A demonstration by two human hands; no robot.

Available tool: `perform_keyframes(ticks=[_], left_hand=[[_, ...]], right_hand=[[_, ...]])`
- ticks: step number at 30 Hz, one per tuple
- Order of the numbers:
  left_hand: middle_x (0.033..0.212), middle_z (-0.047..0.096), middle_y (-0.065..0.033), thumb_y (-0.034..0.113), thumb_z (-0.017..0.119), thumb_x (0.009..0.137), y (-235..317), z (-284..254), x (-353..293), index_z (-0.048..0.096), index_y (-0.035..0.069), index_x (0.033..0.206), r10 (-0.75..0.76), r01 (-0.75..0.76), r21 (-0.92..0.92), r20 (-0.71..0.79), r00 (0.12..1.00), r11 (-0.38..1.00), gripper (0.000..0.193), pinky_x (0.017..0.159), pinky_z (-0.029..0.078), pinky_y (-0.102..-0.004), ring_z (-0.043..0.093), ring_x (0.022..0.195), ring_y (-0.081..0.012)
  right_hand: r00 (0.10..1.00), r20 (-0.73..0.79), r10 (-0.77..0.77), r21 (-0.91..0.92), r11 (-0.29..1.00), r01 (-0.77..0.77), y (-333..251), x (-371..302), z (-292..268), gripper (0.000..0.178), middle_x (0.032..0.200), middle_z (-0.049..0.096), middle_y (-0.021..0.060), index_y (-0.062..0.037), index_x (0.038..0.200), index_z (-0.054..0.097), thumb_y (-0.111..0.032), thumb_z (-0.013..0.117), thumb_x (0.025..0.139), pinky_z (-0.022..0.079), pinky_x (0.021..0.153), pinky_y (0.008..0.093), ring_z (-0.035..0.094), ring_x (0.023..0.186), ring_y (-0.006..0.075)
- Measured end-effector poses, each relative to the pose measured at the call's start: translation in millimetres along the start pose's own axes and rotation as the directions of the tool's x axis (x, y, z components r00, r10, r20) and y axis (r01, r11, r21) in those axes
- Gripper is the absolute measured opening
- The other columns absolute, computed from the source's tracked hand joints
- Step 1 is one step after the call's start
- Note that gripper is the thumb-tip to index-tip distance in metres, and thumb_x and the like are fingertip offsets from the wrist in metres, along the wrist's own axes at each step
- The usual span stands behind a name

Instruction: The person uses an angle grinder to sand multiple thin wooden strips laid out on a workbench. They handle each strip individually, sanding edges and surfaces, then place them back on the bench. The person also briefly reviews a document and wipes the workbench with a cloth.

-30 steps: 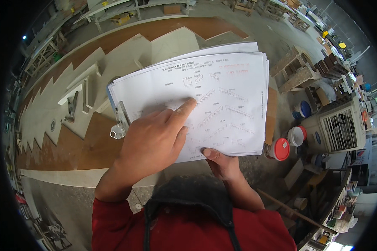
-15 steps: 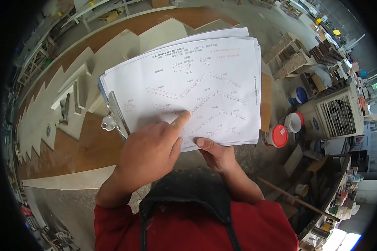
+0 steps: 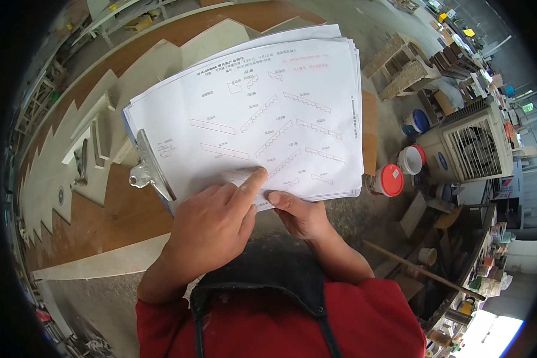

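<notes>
A thick stack of white drawing sheets point(image 3: 221, 107) lies on a clipboard, whose silver clip point(image 3: 149, 170) grips the left side. Zigzag stair-shaped outlines in thin red lines cover the top sheet. My right hand point(image 3: 304, 216) holds the near edge, thumb on top of the paper and fingers bent underneath. Over the lower middle of the sheet, my left hand point(image 3: 212, 224) points with its index finger stretched out, the tip at a stair outline. Its other fingers are curled and nothing shows in them.
Behind the papers spreads a table point(image 3: 131, 209) with pale sawtooth-edged boards point(image 3: 48, 179) and a hammer-like tool point(image 3: 82, 158). To the right stand a red-lidded bucket point(image 3: 390, 180), a white bucket point(image 3: 409, 160) and an air cooler point(image 3: 471, 143). A long stick point(image 3: 423, 269) leans at lower right.
The clipboard and papers have shifted left and slightly away from me. My left fingertip has slid down the sheet, toward me, to a lower drawing. My right hand keeps its hold.
</notes>
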State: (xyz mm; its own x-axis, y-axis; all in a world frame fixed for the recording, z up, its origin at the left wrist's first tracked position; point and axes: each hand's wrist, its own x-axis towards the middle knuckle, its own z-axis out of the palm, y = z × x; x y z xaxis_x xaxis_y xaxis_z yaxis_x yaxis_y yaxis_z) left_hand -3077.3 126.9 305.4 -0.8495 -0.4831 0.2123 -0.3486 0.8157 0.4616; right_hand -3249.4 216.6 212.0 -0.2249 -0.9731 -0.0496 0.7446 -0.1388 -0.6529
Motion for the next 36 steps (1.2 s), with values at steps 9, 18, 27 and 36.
perform_keyframes(ticks=[9,18,27,36], left_hand=[[0.089,0.067,-0.014,0.009,0.069,0.088,-0.4,1.8,-1.9,0.055,0.006,0.143,-0.012,0.012,0.0,-0.019,1.0,1.0,0.057,0.068,0.052,-0.0455,0.065,0.076,-0.0337],[0.079,0.062,-0.0082,0.011,0.069,0.089,0.3,-1.3,-1.7,0.055,0.005,0.142,0.029,-0.028,0.016,-0.065,0.997,0.999,0.054,0.062,0.052,-0.0424,0.064,0.072,-0.0282],[0.08,0.063,-0.0086,0.012,0.069,0.09,0.9,2.2,-4.5,0.056,0.007,0.141,0.013,-0.012,0.02,-0.025,1.0,1.0,0.053,0.063,0.052,-0.043,0.064,0.073,-0.0288],[0.081,0.064,-0.0098,0.013,0.068,0.091,0.9,6.4,-3.3,0.055,0.007,0.142,0.018,-0.017,0.046,-0.017,1.0,0.999,0.053,0.063,0.053,-0.0434,0.065,0.072,-0.0301]], right_hand=[[1.0,0.01,0.005,-0.002,1.0,-0.005,3.6,0.5,-2.0,0.061,0.137,0.059,0.0098,-0.0058,0.145,0.047,0.0,0.075,0.091,0.049,0.105,0.0355,0.057,0.127,0.0225],[1.0,0.0,0.016,0.027,1.0,-0.016,3.7,2.2,-1.4,0.057,0.134,0.061,0.009,-0.0063,0.143,0.05,0.002,0.073,0.091,0.052,0.101,0.0337,0.06,0.124,0.0216],[0.998,-0.055,0.036,0.022,0.999,-0.035,5.9,3.4,0.6,0.05,0.125,0.064,0.0057,-0.007,0.137,0.055,0.003,0.072,0.091,0.055,0.092,0.0301,0.062,0.112,0.0175],[0.996,-0.074,0.041,0.016,0.999,-0.04,2.6,4.4,2.7,0.054,0.127,0.063,0.0069,-0.0069,0.139,0.053,0.002,0.074,0.09,0.055,0.089,0.0305,0.062,0.113,0.019]])
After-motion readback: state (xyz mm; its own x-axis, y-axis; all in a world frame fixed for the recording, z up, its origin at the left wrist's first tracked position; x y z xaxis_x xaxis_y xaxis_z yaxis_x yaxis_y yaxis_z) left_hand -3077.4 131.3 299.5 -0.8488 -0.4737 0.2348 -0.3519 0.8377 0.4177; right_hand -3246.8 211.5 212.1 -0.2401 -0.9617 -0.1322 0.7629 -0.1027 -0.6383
